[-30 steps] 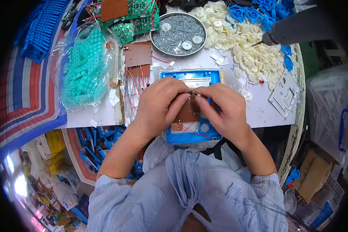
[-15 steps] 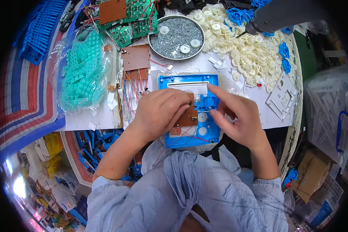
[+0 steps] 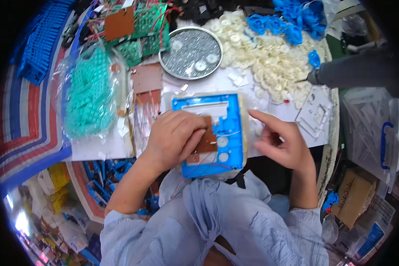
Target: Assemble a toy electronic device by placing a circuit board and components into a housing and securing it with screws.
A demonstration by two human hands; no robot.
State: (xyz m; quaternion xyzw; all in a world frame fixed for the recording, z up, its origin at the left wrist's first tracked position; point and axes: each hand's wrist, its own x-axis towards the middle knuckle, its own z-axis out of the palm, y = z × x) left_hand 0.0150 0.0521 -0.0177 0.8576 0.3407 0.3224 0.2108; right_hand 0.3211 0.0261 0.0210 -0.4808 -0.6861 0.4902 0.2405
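Note:
A blue plastic housing (image 3: 228,128) lies on the white work surface in front of me. My left hand (image 3: 175,139) rests on its left half, fingers pressing a small brown circuit board (image 3: 206,141) into the housing. Thin red wires run from under this hand toward my lap. To the right of the housing my right hand (image 3: 281,142) hovers with fingers apart, holding nothing, index finger pointing toward the housing's top right corner.
A round metal tray (image 3: 191,51) of small screws and white discs sits behind the housing. A heap of cream plastic parts (image 3: 261,57) and blue parts (image 3: 292,22) lies back right. A bag of teal parts (image 3: 91,91) is at left; brown boards (image 3: 147,82) beside it.
My two hands were together over the board a second ago. My right hand has since pulled away to the right and opened; my left hand stays on the board.

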